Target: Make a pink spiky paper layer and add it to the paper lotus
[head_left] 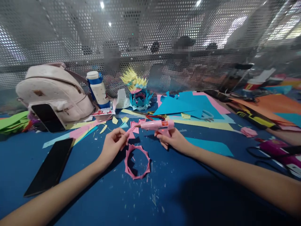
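Observation:
My right hand (172, 138) is closed round the handle of a pink glue gun (156, 125), whose nozzle points left. Between the fingertips of my left hand (115, 141) is a small pink paper piece (131, 131), close to the nozzle; whether they touch is too small to tell. Just below both hands, a pink paper ring with pointed edges (126, 160) lies on the blue table (98, 201). More pink paper pieces (134, 135) lie behind the nozzle tip.
Behind stand a backpack (54, 91) with a phone (48, 117) against it, a bottle (98, 91) and a paper flower (140, 99). A black tablet (50, 166) lies left. Blue sheets (188, 105), scissors (207, 115), a cutter (256, 117) and a purple glue gun (279, 152) are right.

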Demonstrator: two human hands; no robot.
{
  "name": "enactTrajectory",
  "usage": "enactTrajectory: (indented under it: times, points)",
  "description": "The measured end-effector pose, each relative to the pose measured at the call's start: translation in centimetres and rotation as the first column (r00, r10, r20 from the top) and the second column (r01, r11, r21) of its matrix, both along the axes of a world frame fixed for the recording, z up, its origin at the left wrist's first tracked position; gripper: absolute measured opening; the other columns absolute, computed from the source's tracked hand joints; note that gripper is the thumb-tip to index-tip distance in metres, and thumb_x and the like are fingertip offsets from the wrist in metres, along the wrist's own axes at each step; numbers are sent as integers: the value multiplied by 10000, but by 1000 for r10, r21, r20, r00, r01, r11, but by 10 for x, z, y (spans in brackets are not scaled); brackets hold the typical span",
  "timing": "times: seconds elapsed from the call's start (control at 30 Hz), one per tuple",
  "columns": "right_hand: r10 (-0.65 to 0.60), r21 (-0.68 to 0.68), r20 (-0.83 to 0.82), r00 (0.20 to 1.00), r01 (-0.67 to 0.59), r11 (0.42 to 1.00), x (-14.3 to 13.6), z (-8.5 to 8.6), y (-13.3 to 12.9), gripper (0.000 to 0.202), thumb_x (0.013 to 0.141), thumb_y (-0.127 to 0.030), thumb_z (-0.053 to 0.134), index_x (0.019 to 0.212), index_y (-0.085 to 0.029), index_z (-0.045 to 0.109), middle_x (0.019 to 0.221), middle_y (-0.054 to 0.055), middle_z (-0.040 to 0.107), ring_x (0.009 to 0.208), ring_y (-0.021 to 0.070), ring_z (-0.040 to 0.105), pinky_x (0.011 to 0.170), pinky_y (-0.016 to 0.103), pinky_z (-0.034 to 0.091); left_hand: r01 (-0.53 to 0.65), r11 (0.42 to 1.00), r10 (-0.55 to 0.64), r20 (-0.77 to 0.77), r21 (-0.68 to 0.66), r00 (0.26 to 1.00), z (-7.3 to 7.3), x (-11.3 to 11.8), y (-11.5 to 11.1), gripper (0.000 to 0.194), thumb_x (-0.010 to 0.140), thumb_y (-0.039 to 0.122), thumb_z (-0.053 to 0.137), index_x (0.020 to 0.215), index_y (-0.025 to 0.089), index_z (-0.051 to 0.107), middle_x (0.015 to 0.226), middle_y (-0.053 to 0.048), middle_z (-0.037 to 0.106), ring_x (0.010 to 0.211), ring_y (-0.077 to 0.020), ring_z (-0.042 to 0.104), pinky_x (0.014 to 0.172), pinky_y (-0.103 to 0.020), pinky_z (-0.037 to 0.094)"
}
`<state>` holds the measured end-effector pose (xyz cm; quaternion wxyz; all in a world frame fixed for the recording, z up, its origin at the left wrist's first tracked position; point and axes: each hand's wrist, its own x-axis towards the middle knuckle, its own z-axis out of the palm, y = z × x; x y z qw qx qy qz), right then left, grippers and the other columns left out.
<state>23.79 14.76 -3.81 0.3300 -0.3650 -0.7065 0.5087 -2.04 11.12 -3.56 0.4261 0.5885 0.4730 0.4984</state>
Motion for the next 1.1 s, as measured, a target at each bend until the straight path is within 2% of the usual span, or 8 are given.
enactTrajectory:
  times: [0.2, 0.3, 0.6, 1.1]
  points:
    - [77, -100, 31, 997, -74, 992, 2, -3, 0, 358, 822, -509, 636, 888, -161, 583, 485, -61, 499, 413, 89, 450, 455, 231, 403, 46, 998, -47, -21, -50, 999, 1, 1, 0, 311, 867, 418, 620, 705, 168, 530, 491, 50, 520, 367, -36, 366, 365, -151, 252]
    - [100, -98, 72, 992, -93, 991, 3, -4, 1, 344, 844, -502, 614, 860, -160, 589, 497, -49, 508, 437, 93, 456, 465, 232, 393, 51, 996, -53, -29, -76, 998, 2, 2, 0, 304, 863, 420, 617, 701, 178, 530, 480, 48, 518, 358, -44, 366, 355, -161, 248]
    - [77, -118, 114, 990, -64, 991, 0, 5, 1, 335, 849, -508, 577, 836, -174, 551, 487, -50, 491, 453, 104, 446, 507, 242, 386, 56, 995, -58, -13, -85, 998, 2, 1, 2, 296, 847, 414, 628, 684, 191, 520, 475, 38, 542, 358, -55, 393, 342, -172, 242]
    - [87, -110, 122, 989, -74, 991, 0, 4, 1, 372, 846, -530, 587, 720, -186, 523, 479, -38, 517, 454, 104, 450, 519, 251, 370, 51, 996, -52, -14, -71, 999, 3, 0, 1, 281, 853, 391, 620, 685, 190, 519, 477, 46, 531, 359, -55, 399, 372, -178, 303]
